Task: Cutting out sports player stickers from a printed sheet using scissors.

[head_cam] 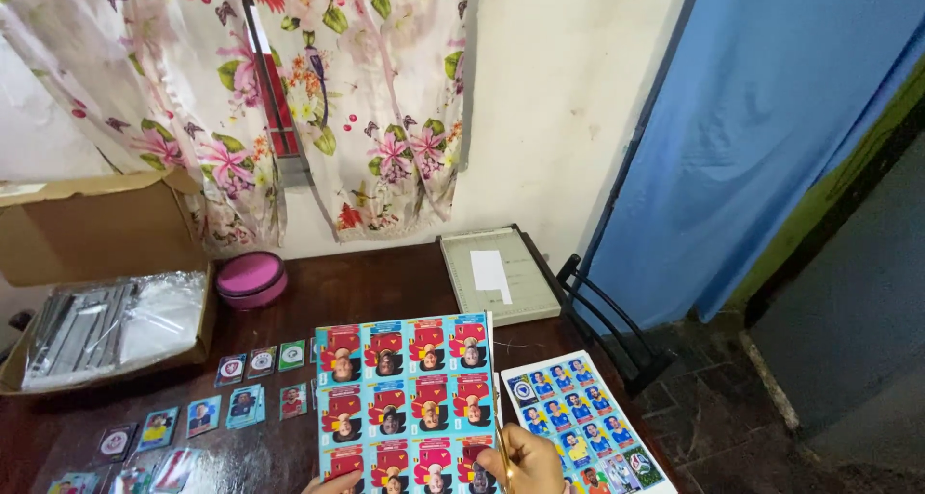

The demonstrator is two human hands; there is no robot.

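Note:
My right hand [525, 460] grips the lower right of a printed sheet of red and blue picture cards [405, 388], with a thin gold-coloured tool [505, 460] running between the fingers. Only the fingertips of my left hand [337, 482] show at the bottom edge, touching the sheet's lower left corner. The sheet is held upright above the dark wooden table [366, 282]. A second sheet of blue cards [578, 422] lies flat to the right of my right hand.
Several cut cards [241, 388] lie in rows on the left of the table. A cardboard box [96, 292] with plastic sleeves stands at the far left, a pink round container [251, 279] beside it. A paper cutter [496, 274] sits at the back. Black chair [607, 325], blue curtain at right.

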